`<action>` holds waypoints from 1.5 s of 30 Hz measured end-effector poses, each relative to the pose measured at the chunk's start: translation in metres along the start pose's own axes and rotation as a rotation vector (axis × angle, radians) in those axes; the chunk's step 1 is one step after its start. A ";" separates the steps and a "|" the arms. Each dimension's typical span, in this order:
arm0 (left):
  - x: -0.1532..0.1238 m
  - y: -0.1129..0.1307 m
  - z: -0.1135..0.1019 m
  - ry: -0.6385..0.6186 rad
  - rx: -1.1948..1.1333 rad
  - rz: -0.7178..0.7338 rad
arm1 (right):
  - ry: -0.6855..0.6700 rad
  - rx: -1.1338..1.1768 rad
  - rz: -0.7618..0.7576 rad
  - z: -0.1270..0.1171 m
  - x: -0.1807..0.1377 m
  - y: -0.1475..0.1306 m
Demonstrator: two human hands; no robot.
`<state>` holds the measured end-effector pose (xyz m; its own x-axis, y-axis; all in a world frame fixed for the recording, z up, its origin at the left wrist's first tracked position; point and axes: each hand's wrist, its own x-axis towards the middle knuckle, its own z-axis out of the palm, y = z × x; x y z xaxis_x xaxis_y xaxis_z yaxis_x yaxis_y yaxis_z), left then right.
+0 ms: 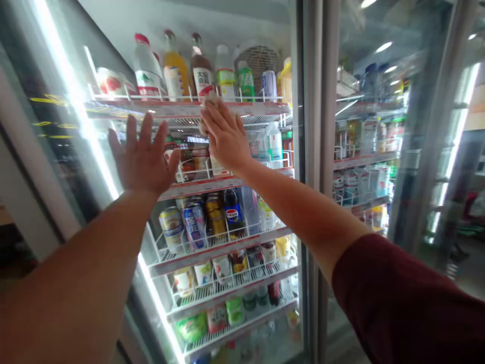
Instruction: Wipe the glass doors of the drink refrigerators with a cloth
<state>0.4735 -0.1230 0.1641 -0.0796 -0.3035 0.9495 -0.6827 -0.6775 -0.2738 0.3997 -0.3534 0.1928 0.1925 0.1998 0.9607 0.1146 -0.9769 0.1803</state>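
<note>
My right hand (226,134) lies with its fingers stretched over a pale cloth (212,97), pressing it against the glass door (170,17) of a drinks fridge. The edges of the cloth show above and to the left of the fingers. To the left, my left hand (144,159) is raised with its fingers spread and holds nothing. It is close to the same glass; whether it touches cannot be made out. Behind the glass, a dark bottle with a white label (201,68) stands just above my right hand.
Wire shelves (227,247) hold several bottles, cans (195,225) and tubs. A bright light strip (81,114) runs down the left side. At the right, a metal door frame (316,101) separates this door from another stocked fridge section (366,136).
</note>
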 end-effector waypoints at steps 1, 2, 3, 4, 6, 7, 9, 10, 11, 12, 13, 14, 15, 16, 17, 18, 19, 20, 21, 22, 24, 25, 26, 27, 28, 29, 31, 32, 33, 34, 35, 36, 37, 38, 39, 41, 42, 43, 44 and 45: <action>-0.001 -0.001 0.001 0.003 -0.003 0.001 | -0.050 -0.015 -0.029 0.000 -0.014 -0.010; -0.002 -0.003 0.002 0.009 -0.005 0.009 | -0.087 -0.025 -0.047 -0.001 -0.028 -0.019; -0.003 -0.005 0.003 0.015 -0.004 0.026 | -0.112 -0.030 -0.055 -0.002 -0.039 -0.028; -0.004 -0.007 0.004 0.016 -0.001 0.061 | -0.122 -0.023 -0.049 -0.004 -0.047 -0.035; -0.005 -0.011 0.005 -0.033 -0.001 0.177 | -0.109 0.030 -0.033 -0.007 -0.050 -0.042; -0.005 -0.012 0.006 -0.093 -0.009 0.242 | -0.100 0.072 -0.051 -0.009 -0.047 -0.042; -0.003 -0.013 0.006 -0.244 -0.042 0.345 | -0.092 0.162 -0.148 -0.015 -0.042 -0.035; -0.001 -0.013 0.006 -0.308 -0.062 0.376 | -0.097 0.200 -0.210 -0.018 -0.043 -0.028; 0.001 -0.013 0.006 -0.351 -0.078 0.391 | -0.108 0.223 -0.251 -0.023 -0.048 -0.020; 0.002 -0.012 0.005 -0.374 -0.092 0.398 | -0.120 0.222 -0.256 -0.028 -0.057 -0.010; 0.002 -0.010 0.004 -0.379 -0.102 0.400 | -0.133 0.198 -0.223 -0.032 -0.071 0.002; 0.002 -0.007 0.003 -0.376 -0.109 0.399 | -0.151 0.142 -0.156 -0.037 -0.087 0.014; 0.000 -0.003 0.003 -0.372 -0.114 0.395 | -0.146 0.046 -0.058 -0.040 -0.105 0.027; -0.003 0.003 0.002 -0.359 -0.117 0.386 | -0.146 -0.046 0.048 -0.042 -0.122 0.040; -0.006 0.011 0.001 -0.339 -0.118 0.374 | -0.164 -0.111 0.116 -0.043 -0.139 0.051; -0.010 0.020 0.001 -0.311 -0.115 0.356 | -0.190 -0.153 0.132 -0.042 -0.153 0.061; -0.014 0.030 0.002 -0.275 -0.105 0.328 | -0.204 -0.183 0.142 -0.041 -0.163 0.069; -0.017 0.041 0.003 -0.237 -0.091 0.291 | -0.212 -0.199 0.136 -0.038 -0.171 0.074; -0.019 0.052 0.005 -0.197 -0.074 0.247 | -0.212 -0.206 0.127 -0.036 -0.176 0.076; -0.019 0.062 0.007 -0.164 -0.060 0.210 | -0.205 -0.206 0.122 -0.034 -0.178 0.077; -0.017 0.077 0.011 -0.133 -0.047 0.177 | -0.190 -0.195 0.117 -0.031 -0.178 0.076; -0.013 0.081 0.012 -0.137 -0.049 0.186 | -0.183 -0.188 0.117 -0.030 -0.178 0.075; -0.008 0.082 0.013 -0.154 -0.054 0.209 | -0.176 -0.183 0.119 -0.030 -0.177 0.074; -0.001 0.081 0.012 -0.174 -0.058 0.231 | -0.170 -0.179 0.121 -0.030 -0.177 0.074; 0.005 0.078 0.011 -0.191 -0.058 0.235 | -0.163 -0.176 0.122 -0.029 -0.177 0.074; 0.012 0.074 0.010 -0.191 -0.054 0.213 | -0.157 -0.174 0.121 -0.029 -0.178 0.075; 0.019 0.068 0.009 -0.170 -0.049 0.130 | -0.151 -0.171 0.115 -0.028 -0.180 0.076; 0.019 0.068 0.010 -0.152 -0.051 0.083 | -0.149 -0.171 0.112 -0.028 -0.180 0.077; 0.015 0.070 0.012 -0.138 -0.052 0.046 | -0.147 -0.174 0.110 -0.028 -0.181 0.077; 0.008 0.074 0.015 -0.129 -0.055 0.028 | -0.147 -0.178 0.110 -0.028 -0.181 0.077; 0.000 0.080 0.018 -0.127 -0.059 0.025 | -0.150 -0.181 0.111 -0.028 -0.181 0.077; -0.009 0.086 0.020 -0.132 -0.065 0.032 | -0.153 -0.184 0.112 -0.029 -0.180 0.077; -0.016 0.091 0.022 -0.142 -0.073 0.047 | -0.158 -0.185 0.113 -0.029 -0.180 0.076; -0.021 0.095 0.022 -0.166 -0.085 0.073 | -0.163 -0.185 0.114 -0.030 -0.180 0.076; -0.022 0.095 0.022 -0.203 -0.101 0.103 | -0.165 -0.186 0.114 -0.030 -0.180 0.076; -0.015 0.087 0.019 -0.281 -0.132 0.164 | -0.167 -0.190 0.112 -0.031 -0.179 0.076; -0.008 0.081 0.018 -0.301 -0.140 0.174 | -0.167 -0.194 0.111 -0.031 -0.179 0.077; -0.001 0.076 0.017 -0.302 -0.146 0.165 | -0.167 -0.197 0.111 -0.031 -0.180 0.077; 0.004 0.072 0.017 -0.281 -0.151 0.136 | -0.167 -0.199 0.111 -0.031 -0.180 0.077; 0.007 0.072 0.019 -0.245 -0.153 0.097 | -0.166 -0.202 0.112 -0.031 -0.180 0.077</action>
<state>0.4378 -0.1861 0.1479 0.0146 -0.5269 0.8498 -0.7835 -0.5341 -0.3177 0.3439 -0.4669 0.0407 0.3516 0.0831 0.9325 -0.1096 -0.9855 0.1291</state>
